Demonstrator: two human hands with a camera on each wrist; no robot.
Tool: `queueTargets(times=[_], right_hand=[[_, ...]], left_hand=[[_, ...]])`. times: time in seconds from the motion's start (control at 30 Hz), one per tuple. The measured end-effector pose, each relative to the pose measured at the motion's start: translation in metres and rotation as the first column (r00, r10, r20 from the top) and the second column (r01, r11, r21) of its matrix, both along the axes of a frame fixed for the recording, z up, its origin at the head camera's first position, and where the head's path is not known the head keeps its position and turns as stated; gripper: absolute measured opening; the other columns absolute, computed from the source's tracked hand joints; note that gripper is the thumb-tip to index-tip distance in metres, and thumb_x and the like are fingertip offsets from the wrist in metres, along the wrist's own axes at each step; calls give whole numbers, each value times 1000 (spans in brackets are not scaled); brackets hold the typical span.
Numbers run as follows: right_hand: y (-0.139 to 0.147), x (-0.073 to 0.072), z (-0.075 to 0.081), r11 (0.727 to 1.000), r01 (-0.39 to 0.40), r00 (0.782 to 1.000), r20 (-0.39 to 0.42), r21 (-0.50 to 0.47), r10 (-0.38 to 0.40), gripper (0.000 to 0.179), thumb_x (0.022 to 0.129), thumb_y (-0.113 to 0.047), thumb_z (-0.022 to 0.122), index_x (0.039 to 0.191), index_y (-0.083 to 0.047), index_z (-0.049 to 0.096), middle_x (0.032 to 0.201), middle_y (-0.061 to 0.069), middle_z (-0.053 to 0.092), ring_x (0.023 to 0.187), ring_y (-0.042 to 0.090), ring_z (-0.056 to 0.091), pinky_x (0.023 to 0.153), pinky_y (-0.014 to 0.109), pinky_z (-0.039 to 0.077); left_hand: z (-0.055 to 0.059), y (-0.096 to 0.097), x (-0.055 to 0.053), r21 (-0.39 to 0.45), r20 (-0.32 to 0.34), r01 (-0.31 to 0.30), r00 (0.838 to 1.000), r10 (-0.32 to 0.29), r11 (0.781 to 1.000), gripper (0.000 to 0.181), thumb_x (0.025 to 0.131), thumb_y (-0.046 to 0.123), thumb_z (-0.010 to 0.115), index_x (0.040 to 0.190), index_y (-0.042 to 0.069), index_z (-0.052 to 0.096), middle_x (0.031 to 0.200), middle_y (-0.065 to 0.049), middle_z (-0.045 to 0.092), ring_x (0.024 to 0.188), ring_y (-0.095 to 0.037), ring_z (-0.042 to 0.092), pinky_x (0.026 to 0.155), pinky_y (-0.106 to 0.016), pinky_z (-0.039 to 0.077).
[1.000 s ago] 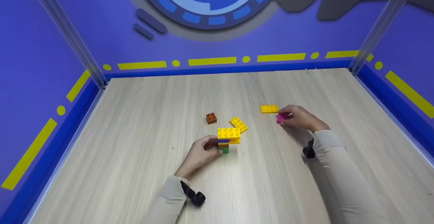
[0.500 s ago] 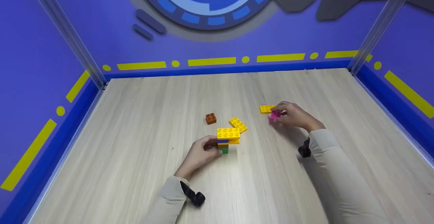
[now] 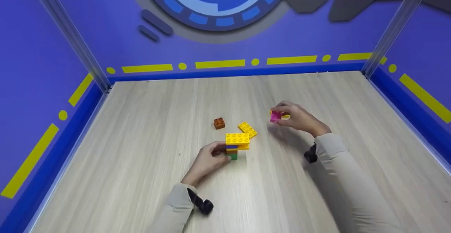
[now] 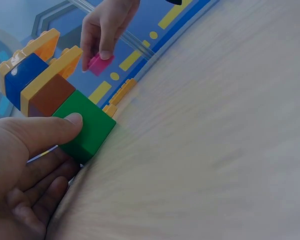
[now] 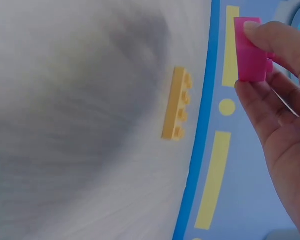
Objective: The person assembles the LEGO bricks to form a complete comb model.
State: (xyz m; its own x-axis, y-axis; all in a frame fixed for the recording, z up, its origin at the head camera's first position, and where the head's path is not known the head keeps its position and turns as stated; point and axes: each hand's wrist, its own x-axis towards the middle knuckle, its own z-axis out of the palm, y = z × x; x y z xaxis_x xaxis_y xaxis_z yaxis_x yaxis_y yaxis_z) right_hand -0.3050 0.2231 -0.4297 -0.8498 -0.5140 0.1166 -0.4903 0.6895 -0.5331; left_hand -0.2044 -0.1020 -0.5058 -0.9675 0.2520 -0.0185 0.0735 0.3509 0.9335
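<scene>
My left hand [image 3: 208, 160] grips the foot of a small tower of toy building bricks, thumb on the green brick [image 4: 92, 127] at its base. Above the green sit a brown brick [image 4: 52, 94], a thin yellow brick, a blue brick [image 4: 26, 75] and a yellow top brick [image 3: 237, 139]. The tower stands upright on the table. My right hand [image 3: 297, 118] pinches a pink brick [image 5: 251, 55] between thumb and fingers, raised above the table. In the head view the pink brick overlaps a flat yellow brick [image 5: 173, 103] lying behind it.
A loose brown brick [image 3: 219, 123] lies beyond the tower. Closer behind the tower is another flat yellow brick [image 3: 247, 129], set at a slant. Blue-purple panels [image 3: 225, 53] wall the wooden table [image 3: 158, 120] at the back and both sides.
My right hand has lifted the pink brick and moved it left and slightly away, over in front of the far yellow brick. The left hand and tower have stayed put.
</scene>
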Motion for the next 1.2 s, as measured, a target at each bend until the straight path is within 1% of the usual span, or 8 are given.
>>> queueTargets(times=[0.27, 0.4, 0.53, 0.67, 0.83, 0.93, 1.03, 1.2], right_hand=[[-17, 6, 12, 998, -41, 999, 15, -56, 42, 44, 86, -14, 71, 128, -5, 60, 118, 12, 62, 102, 27, 62, 86, 41, 56], [-27, 12, 19, 997, -59, 998, 17, -50, 59, 41, 87, -17, 69, 127, -7, 62, 121, 10, 61, 100, 29, 61, 84, 40, 56], [-36, 17, 24, 993, -102, 995, -11, -64, 101, 40, 88, -18, 69, 127, -8, 62, 123, 8, 60, 100, 24, 60, 85, 41, 56], [-45, 23, 30, 987, -149, 988, -45, -67, 146, 40, 88, -18, 70, 127, -10, 63, 121, 6, 61, 100, 20, 60, 86, 40, 56], [-54, 28, 35, 979, -194, 979, -72, -64, 189, 40, 88, -20, 70, 127, -12, 63, 120, 4, 62, 100, 18, 59, 83, 34, 57], [-58, 29, 37, 969, -235, 969, -95, -78, 227, 40, 88, -20, 69, 127, -11, 63, 120, 4, 63, 101, 17, 60, 83, 32, 57], [-63, 31, 37, 959, -271, 958, -125, -79, 260, 40, 89, -22, 69, 127, -10, 63, 120, 4, 63, 101, 17, 61, 84, 31, 57], [-70, 34, 35, 944, -317, 943, -141, -90, 303, 40, 89, -23, 68, 125, -7, 63, 119, 6, 64, 100, 17, 62, 84, 29, 56]], left_hand=[[0, -1, -1, -7, -8, 7, 1000, -7, 1000, 42, 82, 13, 72, 122, 17, 62, 117, 0, 67, 108, -16, 61, 95, -35, 49], [1, 0, -1, -13, -1, 4, 1000, -4, 1000, 42, 83, 13, 72, 123, 17, 62, 118, 0, 67, 108, -16, 61, 95, -34, 50], [1, -1, -1, -10, -3, 9, 1000, -9, 1000, 42, 83, 13, 73, 123, 17, 62, 118, -1, 67, 109, -16, 61, 95, -34, 50], [1, -1, -1, -12, -12, 11, 1000, -12, 1000, 42, 83, 13, 73, 124, 16, 62, 118, -1, 67, 108, -16, 62, 94, -34, 50], [1, -1, -1, -17, -16, 10, 1000, -10, 1000, 43, 82, 13, 72, 124, 16, 62, 118, -2, 67, 109, -17, 61, 95, -35, 50], [0, -1, -1, -14, -5, 9, 1000, -9, 1000, 43, 82, 12, 73, 124, 16, 62, 119, -1, 67, 109, -16, 61, 96, -34, 49], [0, -1, -2, -12, -18, 13, 1000, -14, 1000, 43, 82, 12, 73, 124, 14, 62, 119, -3, 67, 110, -18, 61, 95, -35, 50], [-1, -1, -3, -6, -22, 14, 1000, -14, 1000, 43, 82, 13, 72, 124, 13, 62, 120, -6, 66, 111, -20, 61, 97, -37, 49]])
